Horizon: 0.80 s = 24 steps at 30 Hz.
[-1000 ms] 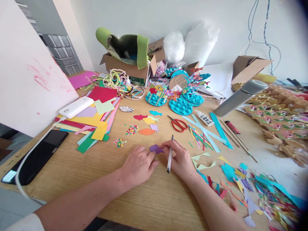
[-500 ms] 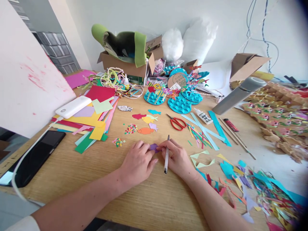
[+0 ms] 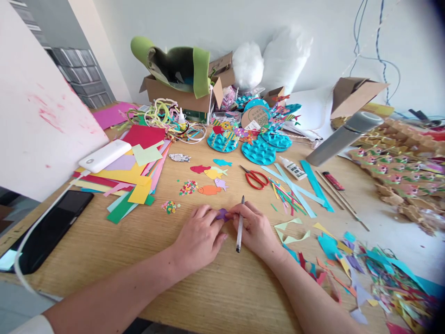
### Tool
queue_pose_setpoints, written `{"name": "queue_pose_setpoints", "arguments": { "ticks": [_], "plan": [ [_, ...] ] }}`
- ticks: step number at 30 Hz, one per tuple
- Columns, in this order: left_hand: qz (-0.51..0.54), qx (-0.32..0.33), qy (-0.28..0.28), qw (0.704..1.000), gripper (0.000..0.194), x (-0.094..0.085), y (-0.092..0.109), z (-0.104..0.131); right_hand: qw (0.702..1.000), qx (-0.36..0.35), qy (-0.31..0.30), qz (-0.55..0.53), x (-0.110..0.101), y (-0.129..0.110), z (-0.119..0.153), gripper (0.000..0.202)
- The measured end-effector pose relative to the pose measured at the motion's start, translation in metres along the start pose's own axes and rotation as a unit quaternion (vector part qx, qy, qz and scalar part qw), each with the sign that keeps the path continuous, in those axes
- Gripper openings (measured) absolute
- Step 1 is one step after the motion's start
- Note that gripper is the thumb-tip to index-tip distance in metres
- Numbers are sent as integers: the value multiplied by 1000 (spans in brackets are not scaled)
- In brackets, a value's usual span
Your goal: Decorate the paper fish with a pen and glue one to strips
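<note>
A small purple paper cutout lies between my two hands on the wooden table, partly hidden by fingers. My left hand is curled over its left side, fingertips holding it. In my right hand a clear pen with a black end is held slanting between the fingers, while fingertips of that hand also touch the purple paper. Just beyond lie paper fish: an orange fish, a lilac fish, a yellow fish, a red fish and a blue fish.
Red-handled scissors, paper strips and a glue bottle lie right of the fish. Paper scraps cover the right front. Coloured paper sheets, a white power bank and a black phone are at left. A grey flask leans far right.
Both hands stay nearly in place around the purple paper. The pen has tipped very slightly. The whole view has shifted a little.
</note>
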<state>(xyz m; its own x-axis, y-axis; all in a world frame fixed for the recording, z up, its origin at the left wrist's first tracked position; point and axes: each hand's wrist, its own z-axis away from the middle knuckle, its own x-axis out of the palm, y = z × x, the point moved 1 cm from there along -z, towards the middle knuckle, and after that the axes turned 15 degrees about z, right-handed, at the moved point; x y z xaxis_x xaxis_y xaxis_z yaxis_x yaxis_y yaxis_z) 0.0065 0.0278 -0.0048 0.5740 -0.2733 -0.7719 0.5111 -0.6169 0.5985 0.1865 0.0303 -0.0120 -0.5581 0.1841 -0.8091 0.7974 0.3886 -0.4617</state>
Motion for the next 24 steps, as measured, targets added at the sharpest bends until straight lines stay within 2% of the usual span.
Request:
{"name": "queue_pose_setpoints", "arguments": {
  "ticks": [11, 15, 19, 24],
  "plan": [
    [35, 26, 2, 999, 34, 5, -1, -1, 998, -6, 26, 48, -1, 3, -3, 22],
    [36, 20, 16, 999, 30, 2, -2, -1, 997, 16, 66, 41, -3, 5, -2, 20],
    [21, -12, 42, 999, 28, -1, -4, -2, 997, 36, 73, 18, -4, 5, -1, 16],
    [-16, -9, 26, 1000, 35, 2, -2, -1, 990, 100, 82, -47, -4, 4, 1, 11]
  ]
}}
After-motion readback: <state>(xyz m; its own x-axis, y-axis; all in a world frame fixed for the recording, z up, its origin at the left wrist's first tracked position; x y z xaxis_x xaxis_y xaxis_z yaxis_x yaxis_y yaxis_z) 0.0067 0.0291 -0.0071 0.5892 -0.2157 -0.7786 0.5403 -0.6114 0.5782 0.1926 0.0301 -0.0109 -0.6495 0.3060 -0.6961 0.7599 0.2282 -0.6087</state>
